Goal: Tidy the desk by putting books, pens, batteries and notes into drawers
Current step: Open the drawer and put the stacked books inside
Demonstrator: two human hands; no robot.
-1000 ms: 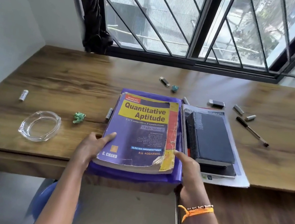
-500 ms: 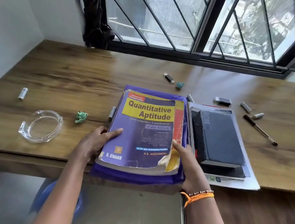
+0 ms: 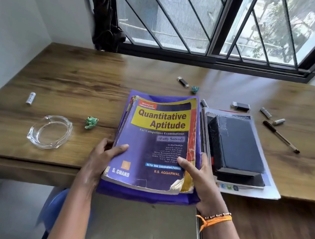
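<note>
Both hands grip the book [image 3: 157, 142] at its near corners, the left hand [image 3: 101, 158] and right hand [image 3: 202, 182] each with thumb curled on the cover and fingers underneath, a purple folder [image 3: 145, 196] held below it. The book's long axis runs away from the person toward the window [image 3: 212, 19], title upright to them, near end overhanging the desk [image 3: 74, 83] edge. Just right of the book lies a black book [image 3: 236, 146] on a stack; right of that, a pen [image 3: 280, 137].

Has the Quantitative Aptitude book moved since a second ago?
Yes. The Quantitative Aptitude book has come toward the person: its near edge now overhangs the desk front edge further, gripped by both hands.
</note>
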